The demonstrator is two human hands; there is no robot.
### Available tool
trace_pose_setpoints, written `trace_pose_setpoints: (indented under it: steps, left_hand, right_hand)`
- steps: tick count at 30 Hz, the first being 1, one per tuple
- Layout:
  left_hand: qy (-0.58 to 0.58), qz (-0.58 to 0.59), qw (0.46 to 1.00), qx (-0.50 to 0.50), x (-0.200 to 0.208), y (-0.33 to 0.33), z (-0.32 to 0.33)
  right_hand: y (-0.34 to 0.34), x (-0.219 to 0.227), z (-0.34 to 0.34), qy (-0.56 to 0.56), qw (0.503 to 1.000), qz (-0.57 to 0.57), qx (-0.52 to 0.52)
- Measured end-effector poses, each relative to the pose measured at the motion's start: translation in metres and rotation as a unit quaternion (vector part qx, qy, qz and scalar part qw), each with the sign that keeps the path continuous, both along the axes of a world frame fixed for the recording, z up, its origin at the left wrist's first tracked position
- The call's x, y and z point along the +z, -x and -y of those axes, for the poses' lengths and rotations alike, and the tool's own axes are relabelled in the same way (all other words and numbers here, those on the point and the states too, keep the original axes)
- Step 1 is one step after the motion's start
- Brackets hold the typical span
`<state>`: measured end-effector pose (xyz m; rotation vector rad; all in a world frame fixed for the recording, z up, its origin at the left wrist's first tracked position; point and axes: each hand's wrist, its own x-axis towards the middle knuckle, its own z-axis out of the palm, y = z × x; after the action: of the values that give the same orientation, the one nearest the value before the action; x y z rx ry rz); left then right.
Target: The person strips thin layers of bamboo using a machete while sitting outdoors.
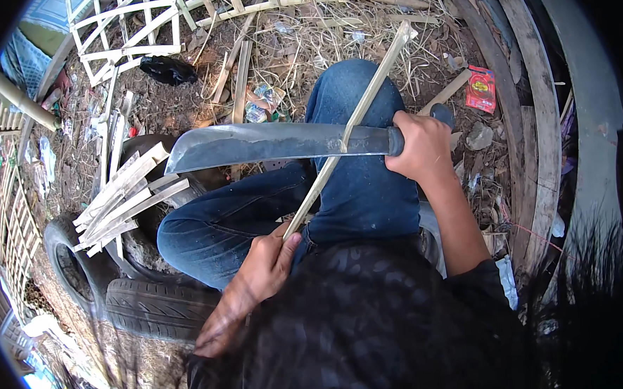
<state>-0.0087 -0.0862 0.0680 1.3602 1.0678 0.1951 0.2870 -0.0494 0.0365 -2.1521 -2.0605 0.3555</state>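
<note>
Slanting across the raised right knee of the blue jeans [368,191], a long, thin strip of split bamboo [377,80], pale and fibrous with a frayed upper end, is gripped near its lower end by the left hand [262,264]. Its middle is crossed by a broad machete [252,142], whose scuffed grey steel blade is pointed left and widened near a curved tip; whether the strip is cut into by the edge cannot be told. The machete's dark handle [395,141] is clamped in the right hand [419,145], with the fingers wrapped round it and its rounded butt exposed beyond the fist. The right forearm [457,215] is raised from the lower right, while the left forearm [226,312] is angled up from the lower left, with the thumb laid along the strip. Beside the bent left knee, a bundle of flat, straight-edged slats [124,183] is gathered over black rubber tyres [155,308], one with a deeply grooved tread. Toward the littered ground's upper edge, a crumpled, glossy black plastic bag [167,70] is seen just beside a pale lattice [131,52]; toward its right edge, a shiny red packet [481,89] is seen near weathered planks [544,126].
</note>
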Motion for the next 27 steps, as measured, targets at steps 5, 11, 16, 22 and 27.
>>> trace_pose_setpoints:
  steps: [5, 11, 16, 22, 27]
  left_hand:
    - [0.097, -0.031, 0.995, -0.004, 0.007, 0.029, 0.018]
    - [0.119, -0.037, 0.992, -0.024, 0.006, 0.042, 0.031]
    - [0.114, -0.041, 0.992, 0.017, 0.016, 0.049, 0.04]
    - [0.169, 0.005, 0.985, 0.034, -0.007, 0.037, 0.021]
    - [0.132, 0.044, 0.99, 0.0, -0.016, 0.016, -0.007]
  right_hand:
    - [-0.01, -0.009, -0.006, -0.019, 0.999, 0.02, -0.042]
    - [-0.01, -0.004, 0.005, -0.004, 0.999, 0.033, -0.022]
    - [-0.001, -0.002, 0.004, -0.039, 0.999, 0.019, 0.002]
    - [-0.01, 0.01, -0.004, 0.032, 0.999, 0.011, -0.032]
    - [-0.003, 0.016, 0.014, 0.05, 0.994, -0.064, -0.075]
